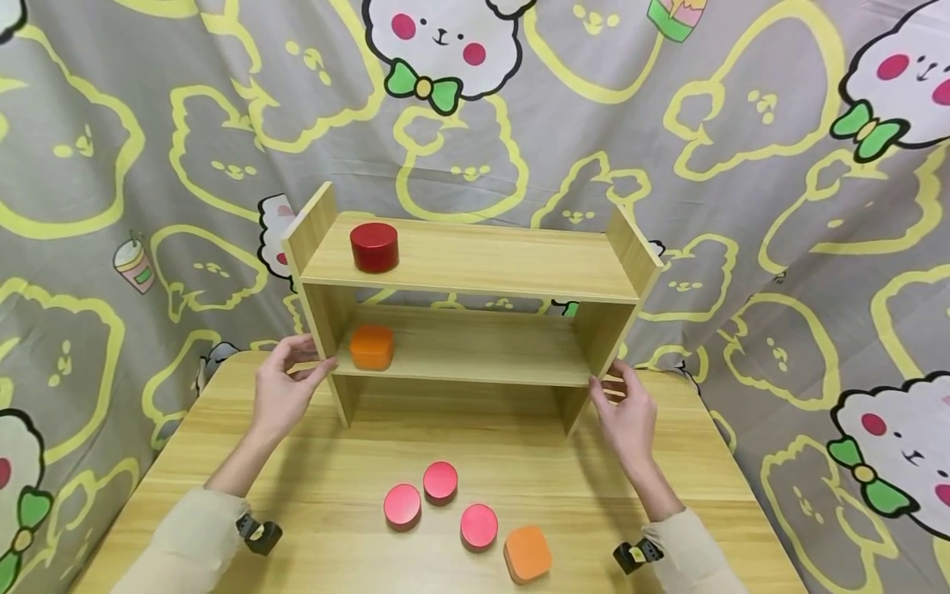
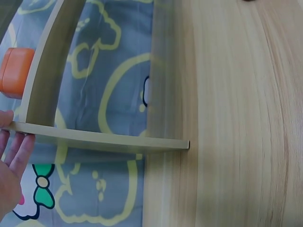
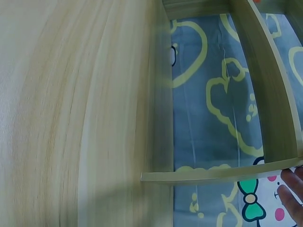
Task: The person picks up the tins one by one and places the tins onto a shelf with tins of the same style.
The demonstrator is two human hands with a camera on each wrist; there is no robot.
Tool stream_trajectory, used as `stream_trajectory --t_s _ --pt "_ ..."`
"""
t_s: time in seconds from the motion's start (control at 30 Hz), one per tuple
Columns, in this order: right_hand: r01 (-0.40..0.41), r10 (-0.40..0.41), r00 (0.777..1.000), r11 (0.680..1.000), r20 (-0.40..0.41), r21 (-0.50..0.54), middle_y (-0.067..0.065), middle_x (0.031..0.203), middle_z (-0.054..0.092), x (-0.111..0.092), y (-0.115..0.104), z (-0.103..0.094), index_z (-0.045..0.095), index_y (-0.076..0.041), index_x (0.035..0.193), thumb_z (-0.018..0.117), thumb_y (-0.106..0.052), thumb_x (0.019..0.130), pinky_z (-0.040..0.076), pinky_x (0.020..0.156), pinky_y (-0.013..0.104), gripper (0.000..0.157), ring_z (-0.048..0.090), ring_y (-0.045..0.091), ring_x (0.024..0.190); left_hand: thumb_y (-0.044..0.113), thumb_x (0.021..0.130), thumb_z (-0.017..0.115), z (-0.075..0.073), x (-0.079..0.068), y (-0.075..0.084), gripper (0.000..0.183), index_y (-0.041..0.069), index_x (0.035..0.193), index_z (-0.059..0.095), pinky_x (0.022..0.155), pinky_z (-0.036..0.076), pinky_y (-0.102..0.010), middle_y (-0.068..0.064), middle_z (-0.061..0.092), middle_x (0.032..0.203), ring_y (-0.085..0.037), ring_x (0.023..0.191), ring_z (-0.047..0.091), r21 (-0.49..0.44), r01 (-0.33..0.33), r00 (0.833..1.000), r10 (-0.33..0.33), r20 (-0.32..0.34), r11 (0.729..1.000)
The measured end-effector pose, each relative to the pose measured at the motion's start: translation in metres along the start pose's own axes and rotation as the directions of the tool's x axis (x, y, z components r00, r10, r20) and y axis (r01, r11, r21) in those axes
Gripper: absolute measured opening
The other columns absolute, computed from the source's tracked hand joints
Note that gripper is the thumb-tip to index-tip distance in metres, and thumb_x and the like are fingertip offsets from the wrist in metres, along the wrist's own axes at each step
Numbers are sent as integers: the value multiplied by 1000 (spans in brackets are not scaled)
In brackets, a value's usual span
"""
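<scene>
A light wooden shelf unit (image 1: 467, 345) with two boards between side panels stands on the table. My left hand (image 1: 285, 386) grips its left side panel at the middle board, thumb in front and fingers around the outer side; the left wrist view shows these fingers (image 2: 21, 153) on the panel. My right hand (image 1: 627, 412) holds the right side panel at the same height; in the right wrist view only its fingertips (image 3: 291, 187) show. A dark red cylinder (image 1: 374, 247) sits at the top board's left. On the middle board's left is an orange rounded block (image 1: 372, 346).
In front of the shelf lie three red round pieces, left (image 1: 402, 506), back (image 1: 441, 482) and right (image 1: 478, 526), and an orange rounded-square block (image 1: 528, 553). A patterned curtain (image 1: 467, 157) hangs behind and at both sides of the wooden table (image 1: 334, 511).
</scene>
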State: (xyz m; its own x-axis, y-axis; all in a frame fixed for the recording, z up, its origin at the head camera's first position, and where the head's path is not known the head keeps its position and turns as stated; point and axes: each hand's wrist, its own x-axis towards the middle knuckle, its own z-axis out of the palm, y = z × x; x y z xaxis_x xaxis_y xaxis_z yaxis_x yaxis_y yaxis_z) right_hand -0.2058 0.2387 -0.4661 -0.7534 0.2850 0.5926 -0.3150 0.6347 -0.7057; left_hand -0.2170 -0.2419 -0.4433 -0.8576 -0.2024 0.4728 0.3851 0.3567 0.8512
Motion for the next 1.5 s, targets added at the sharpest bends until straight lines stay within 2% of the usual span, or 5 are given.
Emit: stream_trajectory --t_s 0.47,0.93,1.17,1.37,1.5 --pt "-26 26 1000 1000 0 -10 28 111 75 9 7 -2 66 8 121 73 0 92 49 70 -6 31 77 45 89 -5 87 82 11 1 5 41 -7 124 65 77 58 -4 24 61 105 12 92 64 -13 3 1000 -3 2 1000" --pt "-63 63 998 998 -5 -7 27 108 75 15 13 -4 67 8 117 71 -1 94 46 70 -8 26 77 45 92 -1 86 85 18 0 8 42 -3 124 68 77 58 -4 23 61 107 12 90 64 -9 13 1000 -13 15 1000" --pt "-69 69 998 997 -9 -30 24 111 76 15 16 -6 69 6 121 77 -5 93 48 69 -7 31 72 9 85 0 86 86 20 1 5 43 -2 125 68 76 57 -3 25 61 106 13 90 63 13 10 1000 -10 23 1000" --pt "-54 55 998 998 28 -34 23 112 77 10 18 -11 69 4 123 75 -8 96 47 70 -6 31 78 40 90 -1 86 85 20 1 4 44 -3 125 66 76 57 -3 25 60 105 13 90 63 7 12 1000 -12 23 1000" --pt "-66 70 996 996 63 -64 18 114 79 2 20 -18 70 -2 126 73 -11 98 55 72 0 30 76 16 87 -3 85 85 20 2 5 45 -4 126 65 75 57 -2 25 60 105 12 90 63 6 8 1000 -8 18 1000"
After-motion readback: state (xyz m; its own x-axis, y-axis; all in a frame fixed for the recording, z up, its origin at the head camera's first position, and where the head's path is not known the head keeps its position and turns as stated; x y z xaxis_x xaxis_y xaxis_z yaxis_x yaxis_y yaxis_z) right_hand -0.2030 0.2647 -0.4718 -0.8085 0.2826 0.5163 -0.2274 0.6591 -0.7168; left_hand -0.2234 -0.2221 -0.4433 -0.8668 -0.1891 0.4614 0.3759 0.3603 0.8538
